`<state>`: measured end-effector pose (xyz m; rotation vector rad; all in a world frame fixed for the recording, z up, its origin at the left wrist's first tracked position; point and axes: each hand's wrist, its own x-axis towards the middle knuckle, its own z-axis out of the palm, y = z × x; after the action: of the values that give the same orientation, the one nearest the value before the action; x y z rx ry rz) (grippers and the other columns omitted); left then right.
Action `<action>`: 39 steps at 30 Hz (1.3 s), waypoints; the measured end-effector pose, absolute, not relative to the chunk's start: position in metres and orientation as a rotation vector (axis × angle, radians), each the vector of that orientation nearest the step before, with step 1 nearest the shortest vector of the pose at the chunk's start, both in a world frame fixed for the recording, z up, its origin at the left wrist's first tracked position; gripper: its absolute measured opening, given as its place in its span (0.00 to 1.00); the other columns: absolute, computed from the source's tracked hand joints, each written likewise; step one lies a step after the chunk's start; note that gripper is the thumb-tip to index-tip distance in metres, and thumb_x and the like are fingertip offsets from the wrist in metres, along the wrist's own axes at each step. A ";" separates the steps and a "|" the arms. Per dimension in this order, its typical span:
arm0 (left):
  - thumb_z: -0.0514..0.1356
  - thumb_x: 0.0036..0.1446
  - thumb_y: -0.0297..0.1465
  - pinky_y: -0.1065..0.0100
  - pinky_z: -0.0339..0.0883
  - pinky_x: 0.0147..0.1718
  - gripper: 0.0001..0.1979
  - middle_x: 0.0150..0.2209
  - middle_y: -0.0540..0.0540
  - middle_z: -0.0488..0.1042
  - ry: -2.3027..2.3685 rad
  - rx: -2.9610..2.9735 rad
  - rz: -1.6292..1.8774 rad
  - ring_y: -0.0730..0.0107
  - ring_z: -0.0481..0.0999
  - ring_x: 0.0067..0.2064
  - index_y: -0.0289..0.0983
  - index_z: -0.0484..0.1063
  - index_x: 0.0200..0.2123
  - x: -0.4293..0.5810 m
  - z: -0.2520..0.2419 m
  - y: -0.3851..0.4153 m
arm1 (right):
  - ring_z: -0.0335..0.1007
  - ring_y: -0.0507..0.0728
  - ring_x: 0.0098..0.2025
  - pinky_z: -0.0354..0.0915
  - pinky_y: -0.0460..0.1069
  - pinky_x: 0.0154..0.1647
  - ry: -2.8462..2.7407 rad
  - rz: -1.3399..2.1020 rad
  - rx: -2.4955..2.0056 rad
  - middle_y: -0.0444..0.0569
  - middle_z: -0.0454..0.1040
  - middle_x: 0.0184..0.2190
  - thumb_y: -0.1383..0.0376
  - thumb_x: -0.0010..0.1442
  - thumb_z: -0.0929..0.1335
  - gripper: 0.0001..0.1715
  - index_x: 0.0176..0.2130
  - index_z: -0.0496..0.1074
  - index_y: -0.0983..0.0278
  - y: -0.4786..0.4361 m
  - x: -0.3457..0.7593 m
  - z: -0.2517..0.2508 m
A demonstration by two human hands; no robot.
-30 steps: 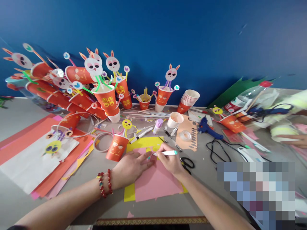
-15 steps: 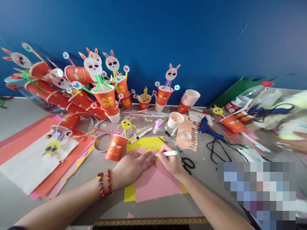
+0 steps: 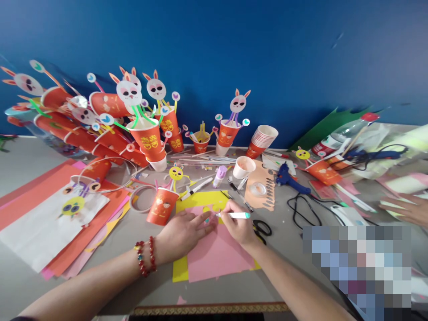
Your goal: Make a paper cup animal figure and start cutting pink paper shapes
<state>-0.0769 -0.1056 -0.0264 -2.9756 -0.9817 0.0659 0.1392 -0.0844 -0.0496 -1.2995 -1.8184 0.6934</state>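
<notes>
My left hand [image 3: 183,236] lies flat on a pink sheet [image 3: 220,254], its fingers stretched out over the top part of the sheet. My right hand [image 3: 236,226] grips a white marker [image 3: 238,215] with a teal end, its tip down at the paper beside my left fingertips. A small teal mark shows near those fingertips. Under the pink sheet lies a yellow sheet [image 3: 180,269]. Left of the sheets stands a red cup [image 3: 162,206] with a yellow rabbit face [image 3: 175,173] above it.
Many red cups with rabbit faces [image 3: 129,92] crowd the back left. Black scissors [image 3: 262,228], a blue glue gun [image 3: 294,180] with a cable, and a white cup [image 3: 244,167] lie around the sheets. Another person's hand [image 3: 409,209] rests at the far right.
The marker in my right hand has tilted slightly. My left hand has stayed in place. At the far right, the other person's hand has moved down and spread over the papers.
</notes>
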 end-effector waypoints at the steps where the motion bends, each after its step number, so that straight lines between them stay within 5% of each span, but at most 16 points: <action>1: 0.50 0.66 0.27 0.57 0.70 0.43 0.25 0.64 0.39 0.62 -0.987 -2.975 0.067 0.59 0.75 0.44 0.42 0.54 0.65 -0.077 -0.026 -0.106 | 0.57 0.52 0.21 0.54 0.48 0.25 -1.820 0.693 -1.303 0.39 0.61 0.18 0.69 0.58 0.64 0.12 0.24 0.58 0.59 -0.084 0.139 -0.050; 39: 0.48 0.68 0.30 0.57 0.70 0.42 0.24 0.66 0.42 0.60 -0.976 -2.971 0.077 0.59 0.75 0.44 0.43 0.53 0.66 -0.078 -0.026 -0.105 | 0.59 0.51 0.22 0.55 0.47 0.26 -1.792 0.715 -1.253 0.39 0.64 0.19 0.69 0.58 0.64 0.11 0.25 0.60 0.61 -0.084 0.140 -0.056</action>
<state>-0.0777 -0.1046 -0.0257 -2.9707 -0.9756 0.0772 0.1399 -0.0841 -0.0563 -1.2527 -1.7919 0.7153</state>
